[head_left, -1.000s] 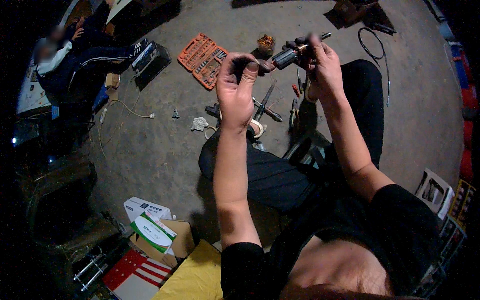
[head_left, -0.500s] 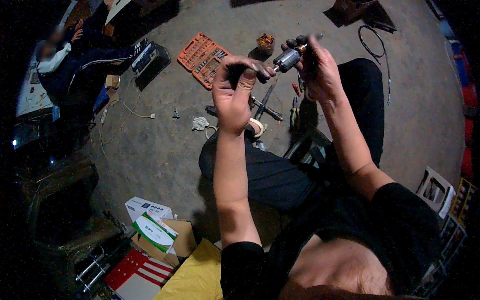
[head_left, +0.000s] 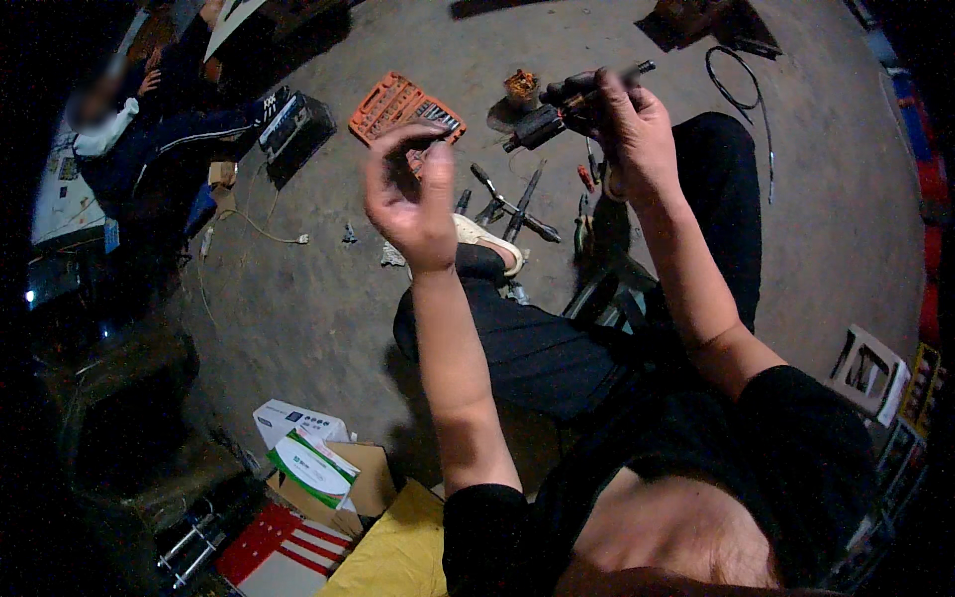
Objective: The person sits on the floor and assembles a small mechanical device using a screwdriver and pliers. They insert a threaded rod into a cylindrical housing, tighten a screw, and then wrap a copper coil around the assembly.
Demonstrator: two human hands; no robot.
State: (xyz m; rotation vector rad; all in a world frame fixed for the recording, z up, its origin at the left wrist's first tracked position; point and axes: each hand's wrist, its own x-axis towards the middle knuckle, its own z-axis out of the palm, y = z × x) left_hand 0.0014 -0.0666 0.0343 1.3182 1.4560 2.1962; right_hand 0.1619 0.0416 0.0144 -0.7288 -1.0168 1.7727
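A motor armature (head_left: pixel 537 130) with a dark cylindrical core is gripped near one end by my right hand (head_left: pixel 637 129), its shaft sticking out past the thumb. The core points left and slightly down, away from the palm. My left hand (head_left: pixel 410 204) is raised apart from it, with fingers curved and thumb separate. I see nothing between those fingers. Behind the left hand, an orange socket set case (head_left: pixel 383 104) lies opened on the floor, partly covered by the fingers. Below the armature lie pliers (head_left: pixel 583 224) and long dark hand tools (head_left: pixel 527 204).
A cup of small orange-brown pieces (head_left: pixel 520 86) stands beyond the armature. A coiled black hose (head_left: pixel 738 99) lies at the far right. A person (head_left: pixel 149 134) sits at left near a black box (head_left: pixel 298 129). Cartons (head_left: pixel 368 473) and a yellow sheet (head_left: pixel 398 547) are at lower left.
My left hand has let go of the armature's shaft end and moved left and down. My right hand keeps hold, and the armature has shifted slightly left.
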